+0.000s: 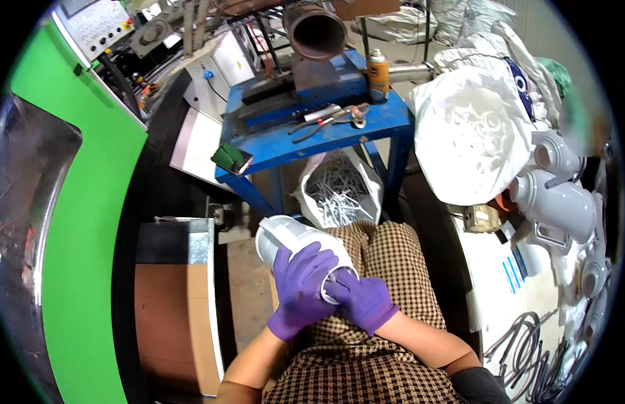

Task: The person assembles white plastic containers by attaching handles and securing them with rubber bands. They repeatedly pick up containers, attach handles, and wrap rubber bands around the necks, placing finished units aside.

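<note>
A white plastic jug (285, 236) lies tilted across my lap, its round mouth turned toward me. My left hand (300, 289), in a purple glove, is wrapped over the jug's side and holds it. At the mouth, my right hand (366, 301), also gloved in purple, has curled fingers reaching into the opening against the rim. Whatever those fingers grip, if anything, is hidden. Beyond my knees, an open white bag (312, 210) holds thin white strips. To the right, a large white sack (437, 168) is filled with white plastic rings and scraps.
A blue metal table (285, 155) ahead carries pliers (312, 128), a spray can (377, 75) and a phone (233, 160). Several grey-white jugs (561, 202) and dark tubing (521, 343) lie at right. At left stand a cardboard box (167, 323) and a green machine (80, 202).
</note>
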### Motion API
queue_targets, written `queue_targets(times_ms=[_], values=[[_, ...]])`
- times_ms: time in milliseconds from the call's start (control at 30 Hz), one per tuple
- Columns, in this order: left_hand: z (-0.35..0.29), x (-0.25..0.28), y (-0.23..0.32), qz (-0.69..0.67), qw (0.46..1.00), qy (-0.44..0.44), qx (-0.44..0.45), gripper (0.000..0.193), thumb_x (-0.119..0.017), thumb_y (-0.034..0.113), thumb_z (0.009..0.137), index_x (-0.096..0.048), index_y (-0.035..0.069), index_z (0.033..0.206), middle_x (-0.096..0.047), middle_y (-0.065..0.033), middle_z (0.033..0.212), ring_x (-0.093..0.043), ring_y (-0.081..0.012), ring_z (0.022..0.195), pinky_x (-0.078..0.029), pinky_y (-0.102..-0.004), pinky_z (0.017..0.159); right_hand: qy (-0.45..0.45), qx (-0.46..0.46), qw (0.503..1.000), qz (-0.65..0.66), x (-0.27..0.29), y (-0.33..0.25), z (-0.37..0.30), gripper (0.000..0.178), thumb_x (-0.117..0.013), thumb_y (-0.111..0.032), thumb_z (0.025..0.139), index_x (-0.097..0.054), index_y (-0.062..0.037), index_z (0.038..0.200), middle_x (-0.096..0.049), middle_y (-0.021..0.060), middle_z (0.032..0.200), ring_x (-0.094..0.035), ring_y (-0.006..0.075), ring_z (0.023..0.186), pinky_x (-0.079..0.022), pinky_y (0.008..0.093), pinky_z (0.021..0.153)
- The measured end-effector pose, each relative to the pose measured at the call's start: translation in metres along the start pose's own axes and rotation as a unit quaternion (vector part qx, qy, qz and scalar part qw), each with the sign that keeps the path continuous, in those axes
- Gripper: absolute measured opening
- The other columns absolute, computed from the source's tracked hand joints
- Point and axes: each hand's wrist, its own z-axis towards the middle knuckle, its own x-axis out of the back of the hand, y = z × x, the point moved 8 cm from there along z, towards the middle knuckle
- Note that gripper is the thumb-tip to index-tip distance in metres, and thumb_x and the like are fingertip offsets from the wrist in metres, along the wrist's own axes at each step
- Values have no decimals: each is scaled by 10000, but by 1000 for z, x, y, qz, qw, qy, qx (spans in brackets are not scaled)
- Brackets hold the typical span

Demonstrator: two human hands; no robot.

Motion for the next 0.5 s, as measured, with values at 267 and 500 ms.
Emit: queue_targets(times_ms=[267, 500], values=[[11, -34, 14, -6, 997, -21, -74, 380, -743, 410, 832, -742, 172, 1128, -718, -6, 1204, -653, -239, 1206, -283, -572, 1150, 111, -21, 993, -28, 43, 17, -32, 386, -731, -293, 845, -646, -150, 1193, -656, 103, 1148, -700, 246, 855, -554, 379, 660], [45, -89, 43, -55, 973, -62, -215, 481, -794, 335, 711, -743, 224, 1176, -722, 34, 1213, -658, -198, 1215, -314, -574, 1135, -60, -260, 953, 143, 28, 65, -43, 440, -640, -209, 891, -531, 2, 1260, -696, 264, 956, -728, 376, 790, -593, 447, 704]])
